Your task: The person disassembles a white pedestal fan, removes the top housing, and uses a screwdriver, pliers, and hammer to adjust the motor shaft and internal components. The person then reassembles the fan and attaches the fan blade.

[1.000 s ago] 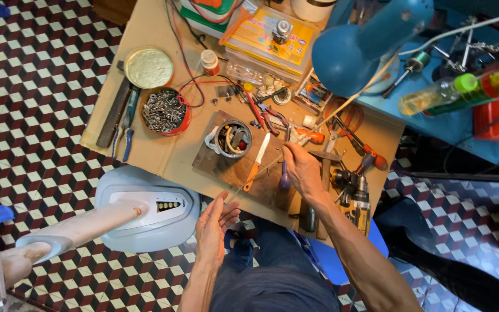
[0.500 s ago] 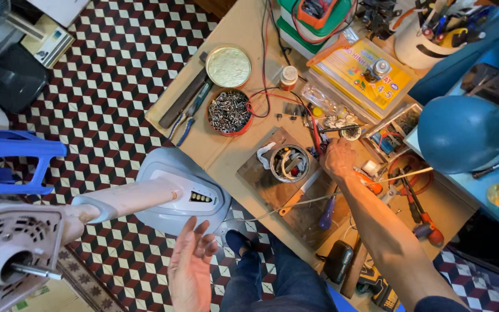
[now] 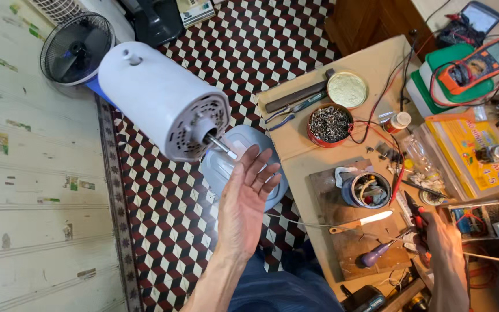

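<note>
Fan motor housing (image 3: 163, 101) hanging over checkered floor (image 3: 163, 231), shaft (image 3: 222, 144) pointing down-right at left hand (image 3: 244, 202). Left hand nearer, fingers splaying open, gripping nothing, fingertips just beside shaft tip. Right hand (image 3: 440, 237) closing around red-handled pliers (image 3: 416, 212) over workbench (image 3: 301, 173).

Place: small repair workshop, home-style | worktop (image 3: 313, 173) crowded with a multimeter (image 3: 480, 63), tin of screws (image 3: 329, 124), pliers (image 3: 287, 115), screwdriver (image 3: 379, 253) and loose wires | stripped fan motor (image 3: 163, 107) in front | another fan (image 3: 76, 49) on the checkered tile floor (image 3: 163, 219)
</note>
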